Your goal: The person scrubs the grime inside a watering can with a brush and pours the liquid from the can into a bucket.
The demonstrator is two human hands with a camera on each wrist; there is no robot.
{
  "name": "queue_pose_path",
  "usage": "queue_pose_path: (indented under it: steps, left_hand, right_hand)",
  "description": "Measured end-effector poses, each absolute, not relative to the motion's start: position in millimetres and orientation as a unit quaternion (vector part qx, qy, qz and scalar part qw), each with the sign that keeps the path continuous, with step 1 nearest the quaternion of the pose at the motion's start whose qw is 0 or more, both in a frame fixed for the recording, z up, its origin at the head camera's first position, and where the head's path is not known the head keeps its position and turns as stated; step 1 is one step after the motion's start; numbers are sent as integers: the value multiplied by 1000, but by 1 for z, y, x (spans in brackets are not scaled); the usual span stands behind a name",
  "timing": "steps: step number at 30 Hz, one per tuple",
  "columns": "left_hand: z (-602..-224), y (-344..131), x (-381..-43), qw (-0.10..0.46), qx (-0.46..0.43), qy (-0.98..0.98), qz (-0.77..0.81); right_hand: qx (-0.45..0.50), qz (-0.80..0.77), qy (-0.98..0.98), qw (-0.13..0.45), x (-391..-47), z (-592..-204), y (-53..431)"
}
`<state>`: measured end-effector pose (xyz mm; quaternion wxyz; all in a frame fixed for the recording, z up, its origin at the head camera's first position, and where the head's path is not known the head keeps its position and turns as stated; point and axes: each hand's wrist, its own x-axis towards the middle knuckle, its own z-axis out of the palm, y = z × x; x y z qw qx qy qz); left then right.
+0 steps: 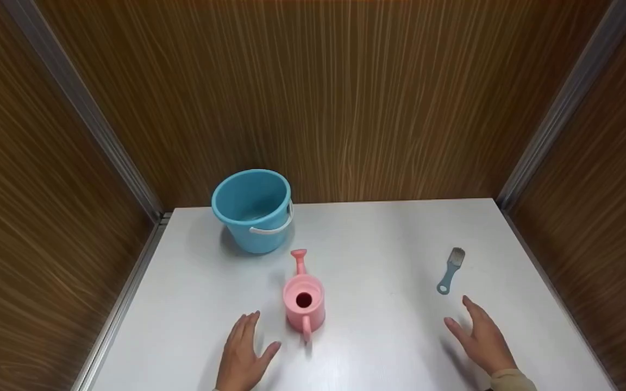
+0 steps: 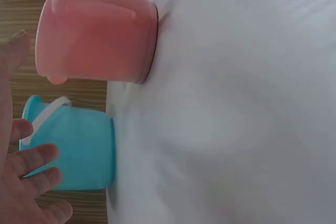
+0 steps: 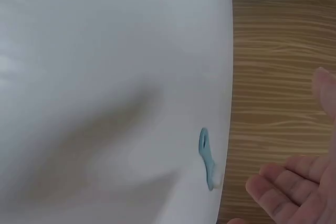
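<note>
"Left hand [image 1: 243,355] empty, thumb spread, beside the watering can [image 1: 296,315], lower centre!"
"Right hand [image 1: 481,339] empty too, thumb wide, near the brush [image 1: 451,270], lower right. Danger?"
"A careless left sweep could clip the handle [image 1: 306,328], toppling the can!"

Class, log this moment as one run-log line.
left hand: empty, nearest pink watering can | right hand: empty, nearest small blue-handled tool | blue bucket: upright, beyond watering can, leftward
</note>
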<state>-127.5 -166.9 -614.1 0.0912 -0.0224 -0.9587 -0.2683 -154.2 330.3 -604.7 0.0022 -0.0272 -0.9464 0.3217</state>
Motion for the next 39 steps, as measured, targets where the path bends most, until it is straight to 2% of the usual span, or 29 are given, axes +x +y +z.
queue_pose_path:
  steps: [4, 18, 28, 39]
  left_hand:
    - [-614, -160, -130, 84, -21, -955, -284]
    - [-619, -148, -132, 123, -39, -943, -307]
    - [-624, -137, -133, 84, -5, -935, -344]
    - [-632, -121, -140, 89, 4, -920, -381]
  right_hand:
    - [-9, 337, -941, 10, -164, -599, 321]
    - [71, 370, -925, 50, -200, -579, 281]
    - [73, 418, -905, -6, -221, -579, 247]
    - [94, 453, -886, -42, -243, -576, 204]
